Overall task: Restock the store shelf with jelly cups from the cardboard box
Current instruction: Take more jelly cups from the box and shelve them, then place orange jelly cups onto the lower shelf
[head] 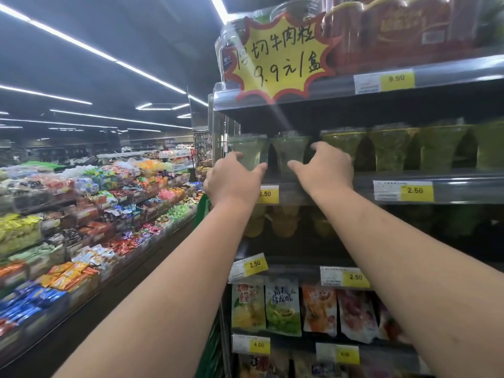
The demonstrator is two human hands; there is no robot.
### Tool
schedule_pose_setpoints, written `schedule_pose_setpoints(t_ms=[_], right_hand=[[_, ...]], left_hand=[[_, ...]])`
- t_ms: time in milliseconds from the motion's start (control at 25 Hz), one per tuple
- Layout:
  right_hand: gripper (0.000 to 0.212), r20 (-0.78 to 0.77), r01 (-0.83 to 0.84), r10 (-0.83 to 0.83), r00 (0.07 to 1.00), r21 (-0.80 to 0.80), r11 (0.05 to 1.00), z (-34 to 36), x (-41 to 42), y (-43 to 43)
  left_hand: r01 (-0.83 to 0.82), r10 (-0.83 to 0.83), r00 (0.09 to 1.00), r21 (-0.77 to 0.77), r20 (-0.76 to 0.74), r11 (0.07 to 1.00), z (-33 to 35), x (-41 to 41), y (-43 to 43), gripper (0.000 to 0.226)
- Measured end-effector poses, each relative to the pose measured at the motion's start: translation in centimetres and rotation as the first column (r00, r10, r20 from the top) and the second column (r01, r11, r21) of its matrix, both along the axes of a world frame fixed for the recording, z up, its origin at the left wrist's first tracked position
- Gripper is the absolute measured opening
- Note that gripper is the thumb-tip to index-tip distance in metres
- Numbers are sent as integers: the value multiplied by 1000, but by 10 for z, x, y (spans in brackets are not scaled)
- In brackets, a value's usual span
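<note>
Store shelf [354, 184]: left hand [231, 181], right hand [324, 170] each grip pale jelly cup [246, 152].

Two pale, cloudy green jelly cups [247, 155] stand beside darker, speckled green ones [342, 144], under a yellow starburst sign [281, 55] edged in red with black handwriting, above yellow price tags [416, 191] on the grey shelf edge [463, 184].

The left hand [234, 179] and right hand [326, 168] hide both pale jelly cups' [290, 152] bases — blurred too.
</note>
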State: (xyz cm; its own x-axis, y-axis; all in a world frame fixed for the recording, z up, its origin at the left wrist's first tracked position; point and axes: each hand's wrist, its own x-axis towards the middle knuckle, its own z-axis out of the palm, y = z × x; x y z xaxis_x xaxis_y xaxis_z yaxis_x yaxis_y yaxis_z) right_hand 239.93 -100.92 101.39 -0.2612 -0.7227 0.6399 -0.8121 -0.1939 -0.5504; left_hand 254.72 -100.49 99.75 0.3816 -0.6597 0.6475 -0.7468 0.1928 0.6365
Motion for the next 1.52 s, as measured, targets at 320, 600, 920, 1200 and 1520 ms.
schedule_pose_setpoints(t_ms=[320, 600, 920, 1200, 1520], right_hand=[[38, 346, -190, 228, 910, -140, 972, -80, -6, 70], [32, 504, -194, 157, 849, 21, 981, -195, -27, 116], [24, 567, -200, -64, 821, 391, 898, -369, -76, 148], [30, 532, -236, -187, 825, 627, 742, -515, -125, 159], [40, 392, -212, -327, 860, 857, 470, -709, -188, 179]], left_hand=[[287, -314, 925, -150, -215, 946, -73, -38, 76, 29], [325, -294, 834, -15, -466, 946, -194, -67, 116, 20], [356, -101, 765, 287, -636, 889, -365, -114, 155, 21], [329, 84, 797, 546, -598, 771, -498, -155, 174, 24], [313, 299, 804, 794, -513, 521, -690, -188, 207, 33]])
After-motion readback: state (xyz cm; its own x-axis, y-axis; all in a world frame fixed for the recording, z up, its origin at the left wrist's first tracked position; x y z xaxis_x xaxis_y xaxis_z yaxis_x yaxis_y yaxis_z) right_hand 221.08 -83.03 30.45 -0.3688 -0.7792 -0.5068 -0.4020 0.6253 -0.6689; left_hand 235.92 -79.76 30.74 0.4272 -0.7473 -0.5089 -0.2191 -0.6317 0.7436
